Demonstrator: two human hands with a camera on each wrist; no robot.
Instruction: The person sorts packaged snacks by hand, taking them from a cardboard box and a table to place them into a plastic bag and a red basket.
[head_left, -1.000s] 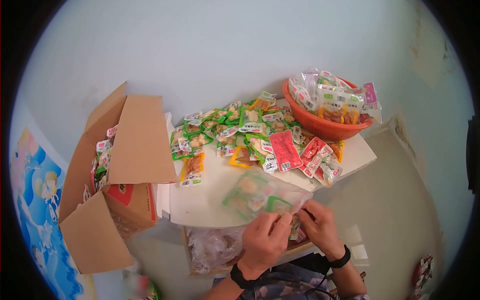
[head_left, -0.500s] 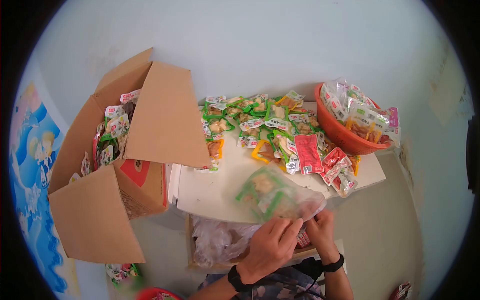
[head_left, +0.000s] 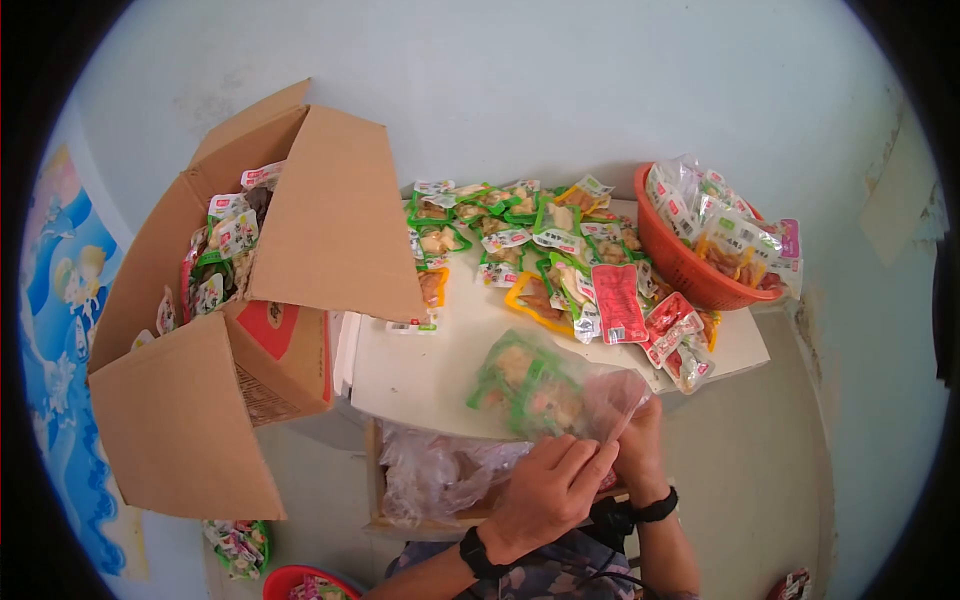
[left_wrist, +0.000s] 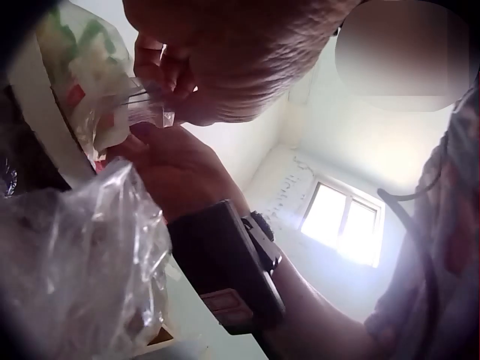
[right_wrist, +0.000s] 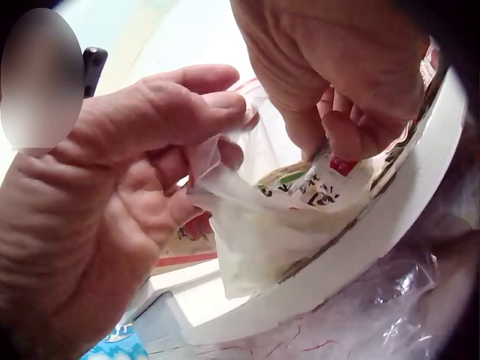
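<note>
A clear plastic bag [head_left: 615, 395] holds several green-edged snack packets [head_left: 540, 385] above the table's front edge. My left hand [head_left: 548, 490] pinches the bag's mouth between thumb and fingers, as the right wrist view shows. On the bag's other side, my right hand [head_left: 640, 445] has its fingers curled at the mouth, partly hidden behind the bag in the head view. Its fingertips, in the right wrist view, grip at the film right by a white packet [right_wrist: 319, 191] with dark lettering and a red mark.
Loose packets [head_left: 500, 235] cover the back of the white table [head_left: 400, 385]. An orange basket [head_left: 690, 265] of packets stands back right, an open cardboard box [head_left: 330, 220] of packets at left. Below the table edge, a drawer [head_left: 375, 480] holds crumpled clear bags [head_left: 430, 475]. A red basin [head_left: 310, 575] is low left.
The head view has swung, shifting the table and basket rightward. Both hands keep hold of the bag, and the packets within it have settled from a blur into a clearer view.
</note>
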